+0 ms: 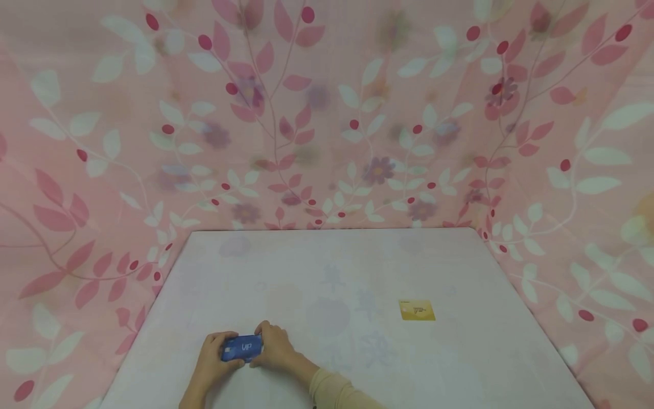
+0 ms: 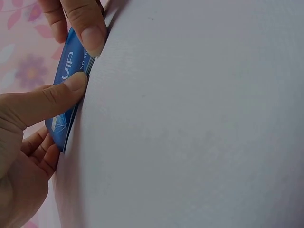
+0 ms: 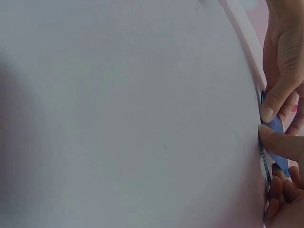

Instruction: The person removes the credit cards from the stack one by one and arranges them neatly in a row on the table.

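A blue card marked "VIP" (image 1: 242, 348) lies on top of a thin stack, whose layered edge shows in the left wrist view. My left hand (image 1: 214, 355) grips the stack's left end, the thumb along the near edge. At the right end my right hand (image 1: 276, 345) pinches it between thumb and fingers. Both thumbs meet the near long edge close together in the left wrist view, where the blue card (image 2: 66, 71) is tilted at the frame's left. In the right wrist view the blue card (image 3: 275, 124) is partly hidden behind the fingers.
A yellow card (image 1: 416, 310) lies flat on the white tabletop (image 1: 327, 255), to the right of both hands. Pink floral cloth (image 1: 327, 113) hangs behind the table and along both sides.
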The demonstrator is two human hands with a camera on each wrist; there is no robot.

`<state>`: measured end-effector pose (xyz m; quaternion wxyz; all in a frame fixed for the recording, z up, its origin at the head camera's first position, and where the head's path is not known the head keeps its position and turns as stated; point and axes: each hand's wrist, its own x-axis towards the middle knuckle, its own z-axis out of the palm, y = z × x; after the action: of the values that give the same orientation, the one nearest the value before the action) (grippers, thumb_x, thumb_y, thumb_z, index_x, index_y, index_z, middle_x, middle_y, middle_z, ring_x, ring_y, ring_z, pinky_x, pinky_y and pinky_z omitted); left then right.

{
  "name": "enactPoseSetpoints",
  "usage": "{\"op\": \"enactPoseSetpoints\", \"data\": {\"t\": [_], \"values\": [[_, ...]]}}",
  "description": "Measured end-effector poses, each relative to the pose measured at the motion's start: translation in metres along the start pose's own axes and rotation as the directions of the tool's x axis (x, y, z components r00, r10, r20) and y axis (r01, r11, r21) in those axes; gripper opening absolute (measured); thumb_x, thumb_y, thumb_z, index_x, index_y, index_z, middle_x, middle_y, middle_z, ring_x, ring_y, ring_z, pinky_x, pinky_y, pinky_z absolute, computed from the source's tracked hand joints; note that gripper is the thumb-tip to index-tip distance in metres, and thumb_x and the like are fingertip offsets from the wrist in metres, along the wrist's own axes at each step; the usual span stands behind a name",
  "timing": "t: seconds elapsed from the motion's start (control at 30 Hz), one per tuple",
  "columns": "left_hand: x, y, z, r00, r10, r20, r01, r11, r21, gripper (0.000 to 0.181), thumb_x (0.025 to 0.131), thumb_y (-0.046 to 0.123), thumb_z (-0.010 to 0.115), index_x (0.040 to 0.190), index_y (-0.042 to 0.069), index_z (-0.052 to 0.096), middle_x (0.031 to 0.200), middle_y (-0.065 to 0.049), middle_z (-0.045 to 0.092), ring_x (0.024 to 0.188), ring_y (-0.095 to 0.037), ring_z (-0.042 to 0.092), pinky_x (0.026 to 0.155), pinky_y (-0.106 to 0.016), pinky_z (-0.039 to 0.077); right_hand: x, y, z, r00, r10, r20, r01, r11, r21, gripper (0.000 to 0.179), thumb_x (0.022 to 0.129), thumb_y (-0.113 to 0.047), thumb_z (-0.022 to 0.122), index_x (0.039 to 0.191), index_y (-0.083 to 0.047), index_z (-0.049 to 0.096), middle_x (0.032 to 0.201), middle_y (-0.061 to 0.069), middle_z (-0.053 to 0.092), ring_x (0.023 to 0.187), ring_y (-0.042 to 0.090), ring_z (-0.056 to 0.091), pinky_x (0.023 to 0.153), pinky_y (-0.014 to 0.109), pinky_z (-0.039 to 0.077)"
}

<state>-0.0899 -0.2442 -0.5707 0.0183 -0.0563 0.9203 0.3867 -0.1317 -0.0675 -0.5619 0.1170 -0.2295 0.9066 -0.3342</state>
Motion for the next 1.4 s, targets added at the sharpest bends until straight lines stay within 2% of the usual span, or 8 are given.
{"op": "enactPoseSetpoints", "data": {"t": [0.2,0.33,0.5,0.6,0.77,0.9,1.17,1.4], "values": [[-0.002,0.001,-0.002,1.0,0.009,0.008,-0.009,1.0,-0.013,0.067,0.059,0.014,0.086,0.119,0.003,0.058,0.121,-0.028,0.044,0.113,-0.048,0.045,0.094,-0.064,0.035,-0.003,0.0,0.001,0.998,-0.047,0.037,0.049,0.997,-0.065,0.067,0.066,-0.029,0.085,0.124,-0.016,0.053,0.104,-0.004,0.058,0.093,0.007,0.052,0.085,0.024,0.045],[-0.003,0.0,-0.003,1.0,0.011,0.005,-0.011,1.0,-0.027,0.07,0.057,0.015,0.087,0.12,0.003,0.058,0.121,-0.026,0.046,0.11,-0.045,0.048,0.093,-0.062,0.038,-0.005,0.002,0.001,0.996,-0.08,0.046,0.084,0.992,-0.097,0.064,0.07,-0.032,0.082,0.126,-0.014,0.055,0.1,-0.006,0.054,0.089,0.003,0.048,0.083,0.02,0.044],[-0.005,0.0,-0.003,1.0,0.005,-0.008,-0.005,1.0,-0.02,0.08,0.054,0.022,0.089,0.124,0.0,0.055,0.12,-0.025,0.048,0.109,-0.044,0.05,0.092,-0.058,0.041,-0.003,0.006,-0.002,0.992,-0.115,0.05,0.114,0.993,0.014,0.061,0.072,-0.028,0.08,0.124,-0.009,0.057,0.094,-0.008,0.053,0.081,0.0,0.045,0.076,0.016,0.043],[-0.008,0.0,-0.005,0.998,0.048,-0.044,-0.048,0.999,0.002,0.083,0.054,0.025,0.089,0.124,-0.002,0.055,0.117,-0.023,0.052,0.107,-0.043,0.052,0.091,-0.057,0.042,0.0,0.009,-0.005,0.987,-0.151,0.059,0.146,0.986,0.087,0.06,0.071,-0.026,0.081,0.123,-0.006,0.058,0.092,-0.008,0.054,0.078,-0.003,0.044,0.073,0.014,0.042],[-0.012,0.001,-0.011,0.985,0.128,-0.117,-0.127,0.992,0.015,0.077,0.051,0.021,0.09,0.117,-0.003,0.06,0.103,-0.014,0.061,0.087,-0.026,0.058,0.077,-0.037,0.05,0.003,0.016,-0.009,0.976,-0.205,0.074,0.194,0.972,0.134,0.061,0.071,-0.025,0.081,0.123,-0.005,0.058,0.097,-0.005,0.058,0.082,-0.004,0.046,0.076,0.012,0.042],[-0.012,0.009,-0.019,0.977,0.164,-0.137,-0.161,0.986,0.03,0.072,0.047,0.019,0.091,0.11,-0.002,0.063,0.092,-0.007,0.062,0.077,-0.015,0.054,0.066,-0.026,0.048,0.002,0.017,-0.019,0.962,-0.259,0.082,0.253,0.964,0.074,0.063,0.071,-0.028,0.082,0.124,-0.003,0.058,0.102,0.001,0.062,0.085,-0.001,0.05,0.078,0.012,0.043],[-0.004,0.024,-0.019,0.937,0.267,-0.225,-0.269,0.963,0.024,0.067,0.044,0.016,0.093,0.103,-0.001,0.065,0.086,-0.003,0.062,0.073,-0.007,0.052,0.061,-0.024,0.047,-0.003,0.015,-0.045,0.953,-0.303,-0.003,0.302,0.95,-0.079,0.066,0.07,-0.033,0.082,0.124,-0.004,0.058,0.109,0.002,0.06,0.089,0.003,0.054,0.077,0.011,0.043],[0.001,0.038,-0.019,0.936,0.294,-0.194,-0.303,0.953,-0.015,0.066,0.048,0.016,0.092,0.106,0.001,0.065,0.093,-0.005,0.065,0.076,-0.008,0.054,0.064,-0.026,0.049,-0.006,0.022,-0.06,0.951,-0.304,-0.055,0.303,0.953,-0.025,0.063,0.069,-0.029,0.083,0.121,-0.002,0.06,0.106,0.003,0.06,0.087,0.007,0.056,0.072,0.01,0.042]]}}
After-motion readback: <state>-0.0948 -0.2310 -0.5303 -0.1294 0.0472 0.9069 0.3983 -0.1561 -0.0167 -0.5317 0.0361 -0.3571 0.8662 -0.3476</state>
